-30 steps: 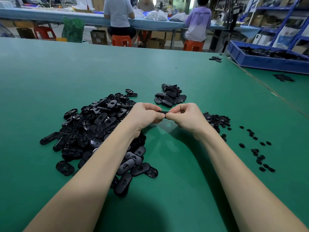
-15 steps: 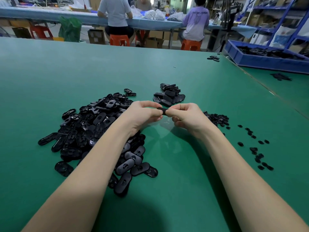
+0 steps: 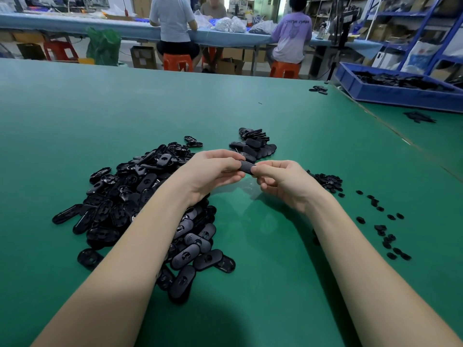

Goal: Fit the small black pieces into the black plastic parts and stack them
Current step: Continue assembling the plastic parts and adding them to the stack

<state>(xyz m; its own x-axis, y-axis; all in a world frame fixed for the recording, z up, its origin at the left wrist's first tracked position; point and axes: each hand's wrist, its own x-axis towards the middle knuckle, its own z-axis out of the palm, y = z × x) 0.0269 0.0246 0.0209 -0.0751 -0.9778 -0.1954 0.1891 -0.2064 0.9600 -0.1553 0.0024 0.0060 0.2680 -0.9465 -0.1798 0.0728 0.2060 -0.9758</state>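
Above the middle of the green table, the left hand and the right hand meet fingertip to fingertip, each pinching one end of a single oval black plastic part held clear of the surface. A large loose heap of black parts lies under and beside the left forearm, a smaller pile of parts sits just beyond the hands toward the far edge, and the small black pieces lie in a cluster and a scattered trail beside the right wrist. A blue tray holding more black parts stands at the far right corner.
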